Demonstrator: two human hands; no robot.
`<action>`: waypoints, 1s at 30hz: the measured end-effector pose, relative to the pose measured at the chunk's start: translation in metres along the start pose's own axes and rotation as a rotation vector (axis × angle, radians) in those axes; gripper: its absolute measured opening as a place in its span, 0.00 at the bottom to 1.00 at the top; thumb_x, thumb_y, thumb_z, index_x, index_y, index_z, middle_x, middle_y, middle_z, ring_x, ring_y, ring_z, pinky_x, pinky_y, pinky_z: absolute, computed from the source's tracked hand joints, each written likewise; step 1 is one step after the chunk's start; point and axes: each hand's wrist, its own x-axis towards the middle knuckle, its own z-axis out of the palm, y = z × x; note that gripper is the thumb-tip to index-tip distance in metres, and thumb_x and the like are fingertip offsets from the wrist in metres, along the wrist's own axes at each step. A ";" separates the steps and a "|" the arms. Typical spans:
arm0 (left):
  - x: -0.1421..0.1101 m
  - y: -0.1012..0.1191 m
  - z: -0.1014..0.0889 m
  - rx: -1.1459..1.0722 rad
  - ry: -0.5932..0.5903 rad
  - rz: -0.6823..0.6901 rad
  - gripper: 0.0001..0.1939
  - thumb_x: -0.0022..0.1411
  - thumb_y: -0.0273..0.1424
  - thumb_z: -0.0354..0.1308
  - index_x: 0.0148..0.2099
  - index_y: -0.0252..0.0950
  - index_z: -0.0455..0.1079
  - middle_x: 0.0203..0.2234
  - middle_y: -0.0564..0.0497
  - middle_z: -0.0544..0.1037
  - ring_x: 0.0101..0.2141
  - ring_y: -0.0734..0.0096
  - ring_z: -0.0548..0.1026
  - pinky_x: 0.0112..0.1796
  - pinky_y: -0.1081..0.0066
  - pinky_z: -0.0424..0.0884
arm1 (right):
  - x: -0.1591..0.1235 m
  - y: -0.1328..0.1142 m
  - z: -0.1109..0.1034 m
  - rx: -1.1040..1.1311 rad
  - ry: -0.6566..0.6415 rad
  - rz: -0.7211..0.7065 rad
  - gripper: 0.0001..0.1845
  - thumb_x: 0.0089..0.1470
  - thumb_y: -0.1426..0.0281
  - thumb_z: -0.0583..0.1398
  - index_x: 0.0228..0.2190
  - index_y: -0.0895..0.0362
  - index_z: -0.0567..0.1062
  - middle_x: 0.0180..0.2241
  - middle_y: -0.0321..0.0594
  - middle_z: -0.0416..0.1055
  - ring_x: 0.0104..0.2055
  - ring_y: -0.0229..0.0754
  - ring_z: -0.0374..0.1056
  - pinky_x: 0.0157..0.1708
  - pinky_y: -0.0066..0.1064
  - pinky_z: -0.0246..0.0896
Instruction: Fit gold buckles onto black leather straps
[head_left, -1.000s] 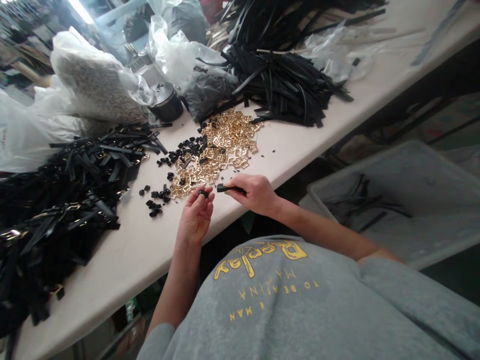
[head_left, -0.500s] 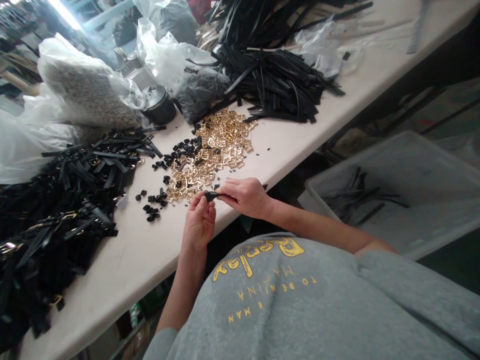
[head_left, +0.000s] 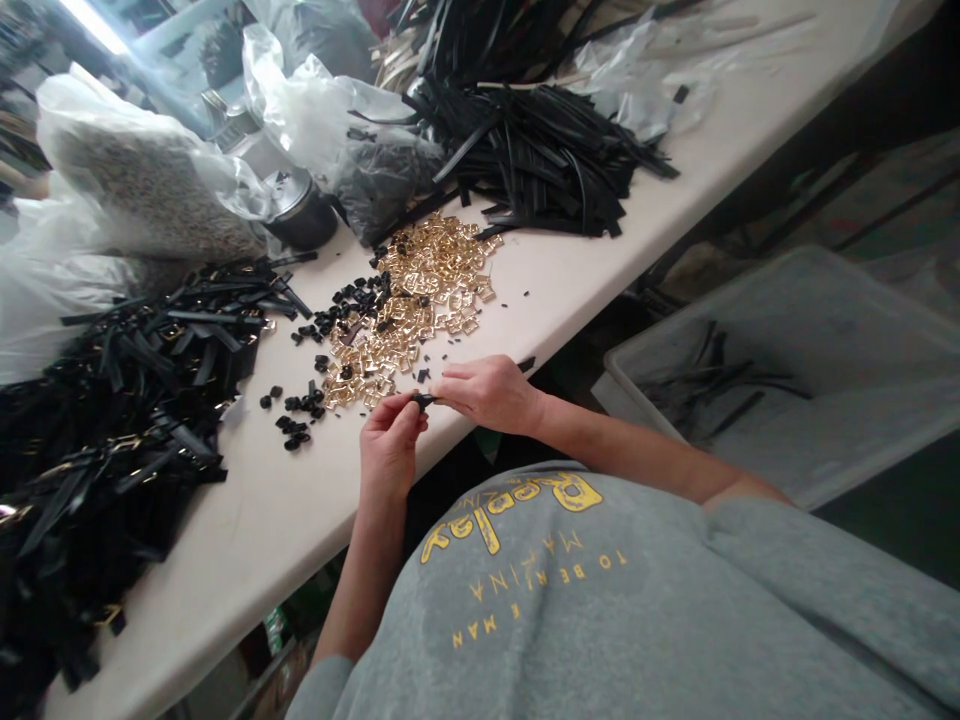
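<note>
My left hand and my right hand meet at the near edge of the white table. Both pinch a small black strap piece between their fingertips; a black loop seems to sit on its end, but it is too small to be sure. Just beyond the hands lies a heap of gold metal buckles, with small black loops scattered to its left.
A big pile of black straps with buckles covers the table's left. Loose black strips lie at the back, beside plastic bags and a dark round pot. A grey plastic bin with a few straps stands to the right.
My hands have come together: the right hand brought the black strap to the left hand's fingertips, and the two now pinch it at one point.
</note>
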 end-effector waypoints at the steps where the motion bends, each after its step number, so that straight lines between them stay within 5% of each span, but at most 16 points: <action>1: -0.001 0.000 0.000 0.018 0.001 0.029 0.18 0.40 0.34 0.77 0.33 0.35 0.76 0.27 0.53 0.80 0.22 0.81 0.74 0.27 0.80 0.72 | -0.001 -0.001 0.001 0.017 0.003 0.004 0.18 0.69 0.64 0.52 0.31 0.56 0.76 0.28 0.36 0.72 0.29 0.35 0.64 0.28 0.29 0.48; 9: -0.009 0.005 0.000 -0.060 -0.058 -0.078 0.19 0.40 0.37 0.78 0.33 0.35 0.76 0.25 0.54 0.79 0.23 0.82 0.75 0.25 0.83 0.71 | -0.005 -0.002 0.005 0.346 0.046 0.069 0.12 0.66 0.64 0.56 0.32 0.56 0.75 0.29 0.36 0.72 0.32 0.35 0.67 0.34 0.25 0.57; 15: -0.008 -0.002 -0.003 0.100 -0.122 -0.037 0.14 0.44 0.34 0.74 0.32 0.34 0.77 0.21 0.54 0.77 0.19 0.80 0.71 0.22 0.80 0.68 | -0.012 -0.003 0.000 0.214 -0.030 -0.017 0.16 0.68 0.64 0.53 0.31 0.56 0.75 0.27 0.36 0.72 0.30 0.35 0.66 0.31 0.27 0.54; 23: -0.017 -0.003 -0.008 0.255 -0.131 0.010 0.15 0.51 0.38 0.70 0.40 0.36 0.80 0.28 0.49 0.82 0.26 0.73 0.76 0.33 0.71 0.74 | -0.015 -0.003 0.003 0.094 -0.128 0.055 0.12 0.66 0.68 0.54 0.32 0.57 0.74 0.29 0.39 0.76 0.30 0.39 0.69 0.30 0.28 0.54; 25: -0.017 -0.002 -0.008 0.252 -0.128 0.013 0.15 0.49 0.38 0.72 0.38 0.35 0.79 0.27 0.50 0.81 0.25 0.74 0.75 0.33 0.72 0.73 | -0.016 -0.004 0.002 0.145 -0.164 0.072 0.08 0.65 0.68 0.56 0.39 0.57 0.75 0.32 0.40 0.78 0.32 0.40 0.72 0.32 0.28 0.57; 30: -0.018 -0.008 -0.006 0.187 -0.144 -0.047 0.17 0.45 0.40 0.74 0.33 0.36 0.76 0.24 0.52 0.78 0.24 0.73 0.73 0.30 0.71 0.72 | -0.020 -0.004 0.005 0.263 -0.197 0.183 0.26 0.65 0.66 0.54 0.62 0.58 0.60 0.32 0.38 0.78 0.28 0.41 0.73 0.31 0.29 0.62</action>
